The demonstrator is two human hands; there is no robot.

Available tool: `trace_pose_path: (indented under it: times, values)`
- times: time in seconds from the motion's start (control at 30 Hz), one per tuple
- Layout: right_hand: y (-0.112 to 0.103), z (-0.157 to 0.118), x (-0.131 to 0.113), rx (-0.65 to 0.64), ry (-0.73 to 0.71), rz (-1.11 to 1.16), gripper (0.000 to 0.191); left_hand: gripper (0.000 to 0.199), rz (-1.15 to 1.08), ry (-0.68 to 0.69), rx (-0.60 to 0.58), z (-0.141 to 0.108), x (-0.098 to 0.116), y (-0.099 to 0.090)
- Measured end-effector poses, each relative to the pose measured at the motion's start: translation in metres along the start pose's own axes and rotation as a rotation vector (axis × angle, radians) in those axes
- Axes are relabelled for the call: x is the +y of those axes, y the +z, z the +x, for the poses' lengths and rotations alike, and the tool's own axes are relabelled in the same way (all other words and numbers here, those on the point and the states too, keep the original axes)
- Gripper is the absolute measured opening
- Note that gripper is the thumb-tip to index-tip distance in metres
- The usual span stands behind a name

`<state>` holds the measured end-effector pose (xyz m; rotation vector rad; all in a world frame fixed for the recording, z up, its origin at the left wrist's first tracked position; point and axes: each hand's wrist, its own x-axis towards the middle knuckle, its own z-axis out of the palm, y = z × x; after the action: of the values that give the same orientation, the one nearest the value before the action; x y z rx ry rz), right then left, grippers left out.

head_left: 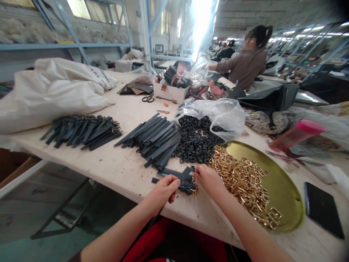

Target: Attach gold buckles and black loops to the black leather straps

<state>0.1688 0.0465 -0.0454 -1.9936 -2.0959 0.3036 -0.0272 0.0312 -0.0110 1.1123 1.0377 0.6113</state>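
My left hand point(165, 189) is closed, pinching a short dark strap point(185, 173) between thumb and fingers. Just right of it, my right hand point(208, 178) is closed in a pinch with a small black strap loop point(193, 168) at the fingertips. Beneath the held strap lie a few dark straps with gold buckles point(188, 187), partly covered by my left hand. A heap of black loops point(195, 147) spreads just beyond my hands. Plain dark straps point(155, 138) are stacked to its left. Gold buckles point(242, 178) fill much of a round brass-coloured tray point(290, 203) on the right.
Buckled straps point(84, 131) lie at the table's left, before a large white sack point(54, 94). A clear plastic bag point(223, 116), scissors point(148, 98), a box point(170, 92) and a pink-lidded jar point(297, 134) stand farther back. A phone point(323, 209) lies right. Another person point(245, 67) sits beyond.
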Motion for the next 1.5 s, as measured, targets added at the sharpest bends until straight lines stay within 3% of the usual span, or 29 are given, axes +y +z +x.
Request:
trace_pose_path:
  times: [0.13,0.27,0.33,0.47,0.57,0.7,0.83,0.97,1.07,1.17,1.27,1.37,1.43,1.5]
  values:
    - [0.003,0.0,-0.001,0.029,0.033,0.155,0.011,0.01,0.129,-0.05,0.007,0.0,-0.004,0.006]
    - [-0.002,-0.008,0.0,0.029,0.092,0.307,0.007,0.016,0.331,0.085,0.028,0.001,-0.006,0.011]
    - [-0.007,-0.018,-0.002,-0.026,0.138,0.581,0.015,0.02,0.431,0.163,0.052,0.0,-0.005,0.014]
    - [-0.015,-0.042,-0.014,-0.133,0.295,1.434,0.027,0.025,0.572,0.237,0.074,-0.009,-0.001,0.021]
    - [-0.016,-0.055,-0.023,-0.051,0.352,1.576,0.029,0.026,0.643,0.242,0.034,-0.017,0.001,0.025]
    - [-0.016,-0.064,-0.029,0.02,0.288,1.496,0.03,0.024,0.75,0.192,-0.042,-0.023,0.006,0.023]
    - [-0.02,-0.07,-0.026,-0.048,0.219,1.413,0.027,0.024,0.867,0.176,-0.145,-0.026,0.018,0.018]
    - [-0.024,-0.074,-0.026,-0.117,0.208,1.368,0.024,0.025,0.886,0.243,-0.208,-0.027,0.025,0.018]
    - [-0.021,-0.074,-0.033,-0.146,0.217,1.299,0.02,0.025,0.783,0.217,-0.199,-0.027,0.021,0.022]
    - [-0.016,-0.074,-0.041,-0.062,0.219,1.273,0.024,0.036,0.547,0.096,-0.187,-0.024,0.014,0.027]
    - [-0.017,-0.071,-0.04,-0.035,0.126,1.171,0.034,0.044,0.376,0.074,-0.187,-0.016,0.008,0.027]
    - [-0.028,-0.054,-0.021,0.031,0.071,0.821,0.028,0.032,0.269,0.087,-0.122,-0.003,0.003,0.024]
    - [-0.037,-0.034,-0.001,0.112,0.142,0.373,0.029,0.027,0.232,0.079,-0.072,0.003,0.0,0.022]
    - [-0.043,-0.011,0.019,0.083,0.255,-0.023,0.03,0.026,0.219,0.064,-0.045,0.005,-0.002,0.022]
